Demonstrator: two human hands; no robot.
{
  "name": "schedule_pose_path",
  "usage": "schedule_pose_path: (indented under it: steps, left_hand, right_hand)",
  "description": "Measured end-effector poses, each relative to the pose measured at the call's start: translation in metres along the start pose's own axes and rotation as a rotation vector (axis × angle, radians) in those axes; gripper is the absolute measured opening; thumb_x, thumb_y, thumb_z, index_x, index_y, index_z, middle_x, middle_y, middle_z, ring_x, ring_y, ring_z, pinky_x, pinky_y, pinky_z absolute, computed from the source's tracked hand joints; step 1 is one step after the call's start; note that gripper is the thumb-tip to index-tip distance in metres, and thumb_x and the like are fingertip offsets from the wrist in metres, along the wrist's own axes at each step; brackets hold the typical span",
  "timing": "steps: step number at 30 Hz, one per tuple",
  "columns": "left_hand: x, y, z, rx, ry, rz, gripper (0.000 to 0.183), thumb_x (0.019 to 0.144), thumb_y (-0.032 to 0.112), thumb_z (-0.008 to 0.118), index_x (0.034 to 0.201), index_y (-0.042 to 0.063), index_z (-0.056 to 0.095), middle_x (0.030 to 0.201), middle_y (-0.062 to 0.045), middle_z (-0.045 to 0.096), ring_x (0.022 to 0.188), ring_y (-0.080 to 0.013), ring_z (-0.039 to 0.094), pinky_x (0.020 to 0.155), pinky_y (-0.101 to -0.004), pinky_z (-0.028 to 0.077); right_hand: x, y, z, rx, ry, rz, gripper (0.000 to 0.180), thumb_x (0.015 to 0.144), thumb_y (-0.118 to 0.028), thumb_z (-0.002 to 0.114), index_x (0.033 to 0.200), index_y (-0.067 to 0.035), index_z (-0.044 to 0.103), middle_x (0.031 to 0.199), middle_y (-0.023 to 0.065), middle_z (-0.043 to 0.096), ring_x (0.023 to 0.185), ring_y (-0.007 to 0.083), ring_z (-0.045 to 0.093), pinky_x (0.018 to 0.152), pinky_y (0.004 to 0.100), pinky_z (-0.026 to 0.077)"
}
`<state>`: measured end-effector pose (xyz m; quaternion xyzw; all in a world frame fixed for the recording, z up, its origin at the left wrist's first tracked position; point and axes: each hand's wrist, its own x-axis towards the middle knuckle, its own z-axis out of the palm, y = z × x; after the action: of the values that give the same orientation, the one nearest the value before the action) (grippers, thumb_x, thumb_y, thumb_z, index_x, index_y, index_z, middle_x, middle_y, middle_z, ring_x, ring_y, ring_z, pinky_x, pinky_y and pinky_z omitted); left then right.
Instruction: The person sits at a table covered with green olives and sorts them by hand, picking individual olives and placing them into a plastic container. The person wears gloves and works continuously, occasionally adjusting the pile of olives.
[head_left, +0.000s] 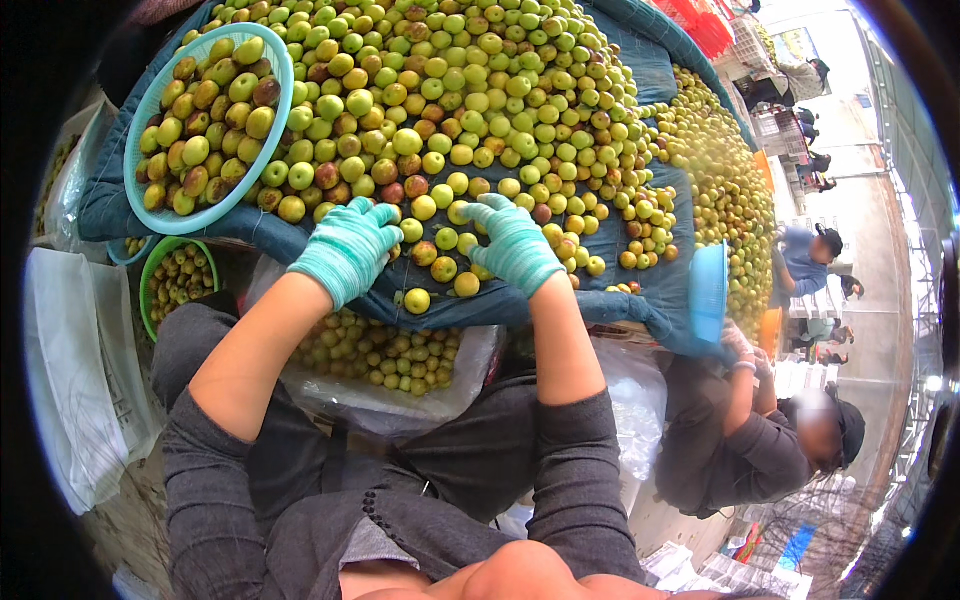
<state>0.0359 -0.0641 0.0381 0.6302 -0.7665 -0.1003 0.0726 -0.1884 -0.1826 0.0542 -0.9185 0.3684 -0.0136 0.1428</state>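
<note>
Both my hands wear teal-and-white knit gloves and reach over a heap of green and brown jujubes (480, 97) on dark blue cloth (637, 300). My left hand (349, 247) rests at the near edge of the heap, its fingers curled by a few fruits; whether it grips one is hidden. My right hand (514, 244) has its fingers spread, the tips touching jujubes (465, 244). Loose jujubes (444, 268) lie on the cloth between the hands. Below the cloth edge, a box lined with clear plastic (480, 375) holds more jujubes, between my legs.
A light-blue basket (283, 127) of browner jujubes stands left on the cloth. Below it sits a green basket (148, 289) of fruit. At right are a blue basket (709, 292) and a seated co-worker (750, 442). White sheeting (71, 360) hangs at far left.
</note>
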Motion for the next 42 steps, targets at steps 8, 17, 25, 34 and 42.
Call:
schedule_pose_path:
  steps: [8,17,25,34,42]
  left_hand:
    - [0.001,-0.016,-0.018,-0.144,0.005,-0.143,0.029,0.084,0.013,0.068,0.112,0.009,0.067,0.110,-0.009,0.060,0.106,-0.0296,0.057,0.097,-0.0394,0.048]
    - [0.001,-0.030,-0.015,-0.254,0.102,-0.105,0.025,0.081,0.009,0.070,0.106,0.006,0.067,0.103,-0.012,0.062,0.101,-0.0323,0.060,0.092,-0.0407,0.049]
    - [-0.006,-0.033,-0.021,-0.314,0.089,-0.154,0.023,0.081,0.008,0.069,0.104,0.008,0.069,0.103,-0.012,0.064,0.100,-0.0316,0.061,0.092,-0.0400,0.049]
    - [-0.003,-0.016,-0.002,-0.329,0.064,0.029,0.029,0.081,0.006,0.065,0.110,0.009,0.067,0.110,-0.011,0.063,0.101,-0.0326,0.061,0.092,-0.0412,0.049]
    - [0.008,0.006,0.011,-0.087,-0.082,0.121,0.062,0.076,-0.006,0.058,0.133,0.019,0.056,0.143,-0.005,0.048,0.109,-0.0301,0.059,0.093,-0.0402,0.052]
  right_hand:
    - [0.029,-0.019,0.016,0.017,-0.283,0.040,0.059,0.072,-0.016,0.080,0.128,-0.026,0.061,0.136,0.0104,0.047,0.113,0.0358,0.057,0.097,0.0424,0.051]
    - [0.012,-0.012,0.002,0.448,-0.091,-0.129,0.045,0.068,-0.007,0.080,0.110,-0.019,0.069,0.121,0.0130,0.051,0.109,0.0314,0.056,0.097,0.0365,0.049]
    - [-0.041,-0.058,-0.023,0.442,-0.608,-0.243,0.050,0.070,-0.010,0.082,0.118,-0.015,0.068,0.121,0.0096,0.058,0.118,0.0273,0.054,0.101,0.0362,0.045]
    - [0.011,-0.037,0.011,0.473,0.088,-0.030,0.028,0.084,-0.009,0.067,0.111,-0.005,0.066,0.112,0.0160,0.064,0.099,0.0325,0.064,0.089,0.0388,0.052]
    - [0.058,-0.012,0.053,0.190,0.177,-0.003,0.043,0.080,-0.011,0.069,0.120,-0.005,0.055,0.114,0.0170,0.059,0.099,0.0329,0.062,0.088,0.0381,0.051]
